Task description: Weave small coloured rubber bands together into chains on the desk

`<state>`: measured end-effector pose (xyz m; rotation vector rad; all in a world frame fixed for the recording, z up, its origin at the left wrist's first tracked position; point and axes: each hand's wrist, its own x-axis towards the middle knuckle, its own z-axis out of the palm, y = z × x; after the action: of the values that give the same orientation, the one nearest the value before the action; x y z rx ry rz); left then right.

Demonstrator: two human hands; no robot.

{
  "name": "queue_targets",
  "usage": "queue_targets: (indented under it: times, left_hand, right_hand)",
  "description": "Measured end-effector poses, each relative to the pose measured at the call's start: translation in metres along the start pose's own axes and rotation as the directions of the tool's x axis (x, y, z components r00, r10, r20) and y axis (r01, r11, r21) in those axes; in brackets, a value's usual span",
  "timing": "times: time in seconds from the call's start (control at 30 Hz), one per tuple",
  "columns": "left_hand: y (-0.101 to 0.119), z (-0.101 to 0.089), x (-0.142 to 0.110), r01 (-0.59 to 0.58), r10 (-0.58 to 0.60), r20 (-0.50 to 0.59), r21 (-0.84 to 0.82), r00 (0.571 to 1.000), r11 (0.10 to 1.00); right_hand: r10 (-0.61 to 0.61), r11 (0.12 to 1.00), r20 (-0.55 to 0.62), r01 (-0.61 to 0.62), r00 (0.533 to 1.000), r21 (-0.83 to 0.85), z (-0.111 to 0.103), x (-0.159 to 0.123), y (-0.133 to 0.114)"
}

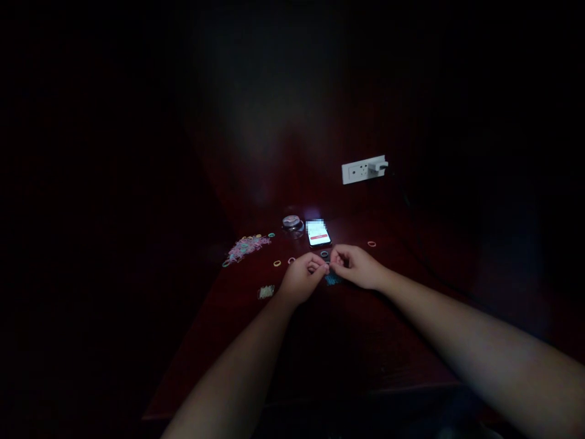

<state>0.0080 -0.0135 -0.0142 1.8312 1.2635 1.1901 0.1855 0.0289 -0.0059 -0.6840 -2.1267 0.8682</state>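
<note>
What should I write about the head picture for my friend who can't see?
A person's left hand and right hand nearly meet, fingers pinched, over a dark red table; anything they hold is too small to tell. A lit phone and round container sit beyond, with colourful bands piled to the left.

Jar (pixel 291 223), phone (pixel 319 236) block way beyond left hand (pixel 301 277); pile (pixel 249 248) bars far left. Beyond right hand (pixel 359 266), open gap between phone and pink band (pixel 372 244).

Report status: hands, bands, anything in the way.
Left hand, right hand pinched, nearly meeting; contents too small to tell. Blue bands seemingly part-hidden by right hand. Lit phone just beyond.
</note>
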Motion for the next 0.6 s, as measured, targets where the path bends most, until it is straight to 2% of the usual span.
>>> queue_targets:
  times: [0.17, 0.37, 0.6]
  left_hand:
    - [0.0015, -0.0001, -0.0002, -0.007, 0.009, -0.054, 0.044, 0.998, 0.999]
    - [0.0033, 0.0007, -0.0008, 0.0, -0.001, -0.031, -0.022, 1.0, 1.0]
    - [0.0033, 0.0004, -0.0014, -0.048, 0.048, -0.045, 0.012, 0.998, 0.999]
  right_hand:
    - [0.008, 1.0, -0.022, -0.008, 1.0, 0.013, -0.0003, 0.0, 0.0012]
    - [0.008, 0.999, -0.032, -0.006, 0.999, 0.05, 0.001, 0.0, 0.0013]
    - [0.026, 0.999, -0.026, -0.025, 0.999, 0.041, 0.0003, 0.0, 0.0006]
